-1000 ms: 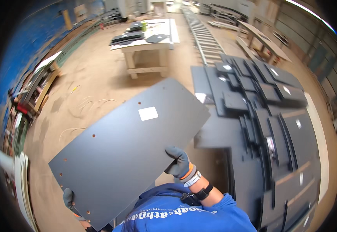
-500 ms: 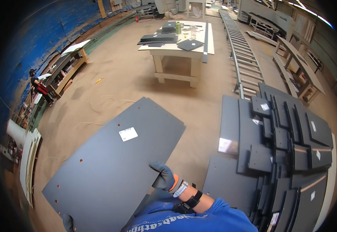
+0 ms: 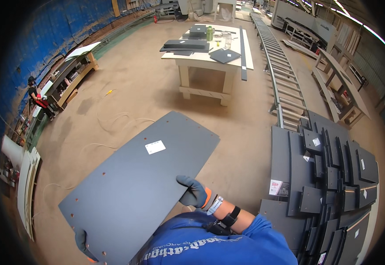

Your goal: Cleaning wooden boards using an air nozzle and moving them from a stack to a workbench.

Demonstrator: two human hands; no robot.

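Gloved hands carry a large dark grey panel (image 3: 139, 185) held flat at chest height over the sawdust floor (image 3: 135, 88). Right hand (image 3: 193, 192) is closed over the panel's near right edge, fingers curled on top, thumb hidden beneath. Left hand (image 3: 83, 244) grips the near left corner, fingers wrapped under the edge; only part of the glove shows. A white label (image 3: 155, 147) sits on the upper face, and small drilled holes run along the left margin.

Stack of matching grey panels (image 3: 329, 176) lies to the right, well apart from the carried sheet. A roller conveyor (image 3: 281, 75) runs beyond it, and a wooden workbench (image 3: 210, 57) loaded with dark parts stands ahead. Another person (image 3: 35, 95) works far to the left beside a low rack (image 3: 71, 77).

Assessment: a sheet this broad is likely to flex and swing. Both grips should stay spread wide, the panel level, and its far corner kept clear of the bench legs and conveyor frame.
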